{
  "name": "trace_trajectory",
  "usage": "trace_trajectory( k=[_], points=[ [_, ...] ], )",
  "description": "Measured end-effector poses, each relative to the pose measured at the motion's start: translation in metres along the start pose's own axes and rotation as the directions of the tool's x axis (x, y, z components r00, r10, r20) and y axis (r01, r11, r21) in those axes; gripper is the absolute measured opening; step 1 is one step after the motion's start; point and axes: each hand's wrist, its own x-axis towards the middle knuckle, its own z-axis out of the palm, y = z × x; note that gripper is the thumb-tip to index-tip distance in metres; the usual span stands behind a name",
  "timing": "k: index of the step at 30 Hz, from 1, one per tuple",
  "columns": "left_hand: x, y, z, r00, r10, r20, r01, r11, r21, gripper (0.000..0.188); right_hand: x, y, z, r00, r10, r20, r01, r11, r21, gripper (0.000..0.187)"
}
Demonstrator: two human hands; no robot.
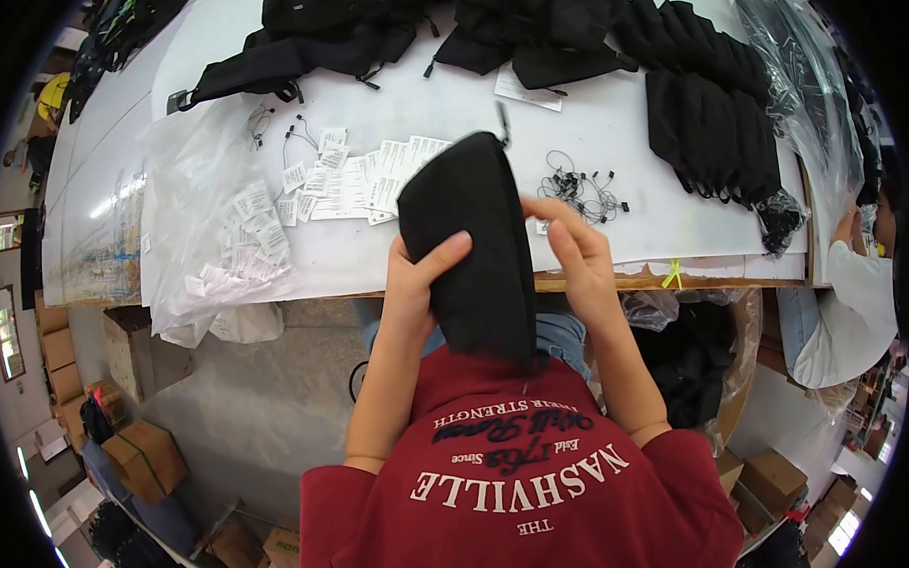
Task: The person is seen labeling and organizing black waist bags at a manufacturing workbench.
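Observation:
A black fabric zip pouch (472,208) is upright in front of my chest, over the table's near edge. Its zip pull hangs off the top right corner. My left hand (421,277) grips the pouch from the left side, thumb across its front face and the other fingers behind it. By the pouch's right edge is my right hand (582,258), fingers apart and loosely bent; its index fingertip is close to that edge, and whether it touches I cannot tell. White paper tags (371,182) lie behind the pouch, and black looped strings (582,194) lie to its right.
Black pouches (526,26) are heaped along the table's far side, with a neat row of more pouches (715,140) at the right. A clear plastic bag (212,222) with tags drapes over the left front edge. Another person (846,300) is at the far right.

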Motion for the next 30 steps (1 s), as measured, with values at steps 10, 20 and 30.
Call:
trace_trajectory(
  k=[10,20,30],
  points=[
    [-0.012,0.003,0.012,0.973,-0.210,0.090,0.199,0.973,0.119,0.037,0.016,-0.007,-0.007,0.896,-0.397,-0.201,0.302,0.875,-0.379,0.020],
    [0.023,0.023,-0.014,0.988,-0.150,-0.019,0.135,0.934,-0.332,0.025,-0.009,-0.034,0.010,0.943,-0.161,0.292,0.237,0.940,-0.247,0.016],
    [0.026,0.023,-0.008,0.972,0.080,-0.221,-0.092,0.995,-0.045,0.031,-0.003,-0.047,-0.001,0.951,-0.177,0.254,0.299,0.738,-0.605,0.043]
  ],
)
